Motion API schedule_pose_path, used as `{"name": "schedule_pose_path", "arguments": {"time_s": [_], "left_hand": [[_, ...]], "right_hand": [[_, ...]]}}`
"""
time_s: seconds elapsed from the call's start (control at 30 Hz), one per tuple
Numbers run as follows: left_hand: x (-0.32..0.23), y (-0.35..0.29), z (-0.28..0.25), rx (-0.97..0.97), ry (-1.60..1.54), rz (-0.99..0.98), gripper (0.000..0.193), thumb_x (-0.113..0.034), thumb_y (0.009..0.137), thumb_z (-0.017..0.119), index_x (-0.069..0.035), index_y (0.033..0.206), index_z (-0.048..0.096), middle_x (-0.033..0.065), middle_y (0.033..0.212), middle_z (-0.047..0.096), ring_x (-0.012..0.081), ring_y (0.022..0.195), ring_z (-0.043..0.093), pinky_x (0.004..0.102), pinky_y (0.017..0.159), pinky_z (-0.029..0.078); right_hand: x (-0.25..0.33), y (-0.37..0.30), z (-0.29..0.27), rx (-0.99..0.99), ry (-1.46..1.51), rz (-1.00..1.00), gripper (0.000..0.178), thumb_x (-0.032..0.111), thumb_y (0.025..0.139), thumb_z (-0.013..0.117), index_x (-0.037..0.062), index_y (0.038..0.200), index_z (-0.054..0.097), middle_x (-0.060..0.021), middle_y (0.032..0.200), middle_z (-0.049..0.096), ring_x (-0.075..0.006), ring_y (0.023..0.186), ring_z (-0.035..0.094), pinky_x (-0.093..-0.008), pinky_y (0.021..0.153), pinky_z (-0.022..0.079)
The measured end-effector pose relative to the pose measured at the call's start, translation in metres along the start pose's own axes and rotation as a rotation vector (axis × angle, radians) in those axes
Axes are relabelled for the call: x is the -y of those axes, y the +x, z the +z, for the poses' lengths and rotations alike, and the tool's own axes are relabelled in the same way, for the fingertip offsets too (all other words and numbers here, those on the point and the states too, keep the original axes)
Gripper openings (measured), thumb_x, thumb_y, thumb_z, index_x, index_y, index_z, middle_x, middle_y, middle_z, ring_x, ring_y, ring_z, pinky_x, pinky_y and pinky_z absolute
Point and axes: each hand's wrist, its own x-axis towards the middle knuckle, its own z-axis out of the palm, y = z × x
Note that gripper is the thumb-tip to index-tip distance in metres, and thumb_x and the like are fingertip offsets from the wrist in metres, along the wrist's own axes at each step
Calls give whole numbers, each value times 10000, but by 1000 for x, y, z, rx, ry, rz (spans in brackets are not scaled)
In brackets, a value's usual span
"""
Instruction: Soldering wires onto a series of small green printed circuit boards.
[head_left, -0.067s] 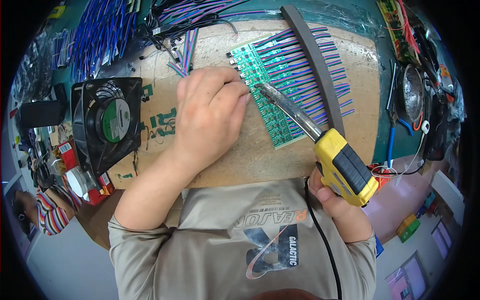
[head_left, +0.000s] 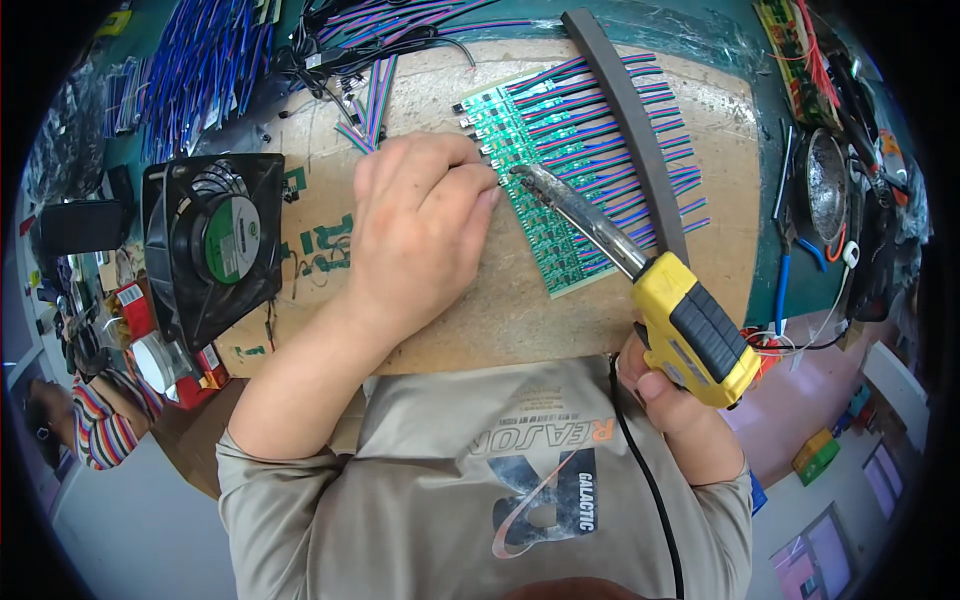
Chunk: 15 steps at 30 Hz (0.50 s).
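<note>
My right hand [head_left: 660, 388] grips the handle of a yellow and black soldering gun [head_left: 695, 330]. The gun's metal tip points up and left, at or just over the left part of a green circuit board panel [head_left: 555, 250]; contact is hard to tell. My left hand [head_left: 420, 225] is closed at the panel's left edge, and whatever its fingertips pinch is hidden beneath them. Rows of thin multicoloured wires [head_left: 590, 160] run rightward from the panel. Across these wires lies a dark grey bar [head_left: 638, 140].
A black fan [head_left: 212, 245] stands on the worn board [head_left: 470, 335] to the left. Bundles of blue wires [head_left: 205, 75] and black cables [head_left: 345, 50] lie at the back. Tools and a metal bowl [head_left: 826, 185] sit at the right. Another person [head_left: 100, 420] appears at far left.
The rear of the soldering gun has risen slightly and moved a little to the right, its tip staying near the same spot. My left hand looks unmoved.
</note>
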Motion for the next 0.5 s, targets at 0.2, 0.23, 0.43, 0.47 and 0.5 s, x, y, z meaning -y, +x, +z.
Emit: {"name": "schedule_pose_path", "arguments": {"time_s": [0.2,0.23,0.43,0.47,0.5], "left_hand": [[1,-2,3,-32,-4,8,154,-25,714,722,-59,842,643,53,921,618,250,886,582,364,779,422],[0,-2,3,-33,-3,8,154,-25,714,722,-59,842,643,53,921,618,250,886,582,364,779,422],[-1,-1,3,-37,-9,9,153,-16,711,720,-58,836,641,54,916,617,250,875,584,361,768,429],[-1,-1,3,-41,-11,10,154,-15,710,720,-57,835,641,54,915,618,251,874,584,361,767,430],[-1,-1,3,-45,-12,11,155,-14,709,721,-57,835,642,55,914,618,251,873,584,360,766,432]], "right_hand": [[1,3,2,-23,39,-8,317,200,870,666,13,1117,596,-19,755,582,-165,644,547,-316,600,432],[3,5,3,-35,41,-16,309,199,873,663,15,1112,597,-21,755,582,-166,647,549,-317,602,433],[-3,6,11,-117,43,-17,581,313,824,717,-33,1217,466,-20,628,460,-123,522,433,-258,486,378],[-2,7,11,-116,49,-15,575,310,825,716,-33,1214,468,-21,628,462,-123,521,435,-258,486,377],[0,7,11,-116,55,-14,569,308,825,716,-32,1210,470,-21,628,464,-124,520,436,-258,485,377]]}}
